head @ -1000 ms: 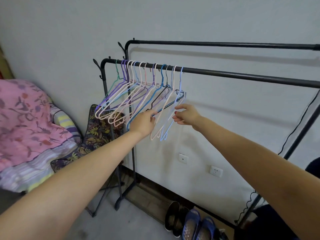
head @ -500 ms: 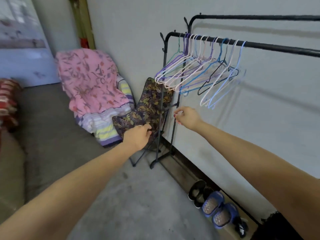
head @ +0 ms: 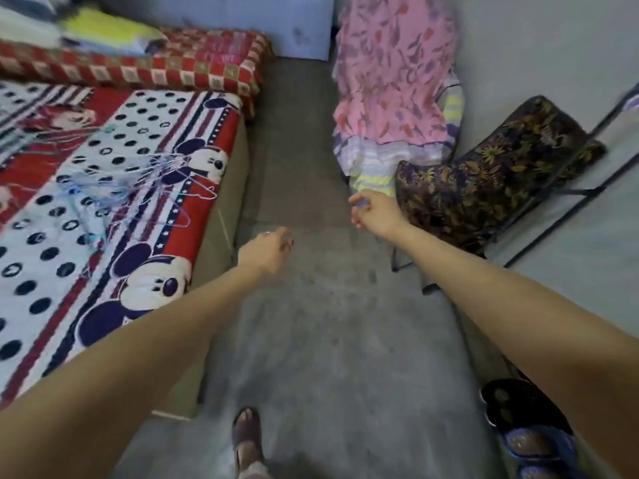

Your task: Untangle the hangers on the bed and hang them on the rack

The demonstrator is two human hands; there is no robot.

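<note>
Bare floor (head: pixel 328 340) lane between bed (head: pixel 221 236) and floral chair (head: pixel 484 181)

One bed (head: pixel 214 257) carries one tangled heap of thin wire hangers (head: pixel 152 181) toward its right edge; the strands blur together, so their number cannot be told. Two hands: left (head: pixel 266 252) and right (head: pixel 375 214). One sandalled foot (head: pixel 247 440). One folding chair (head: pixel 491 181). One slipper pair (head: pixel 532 440).
</note>
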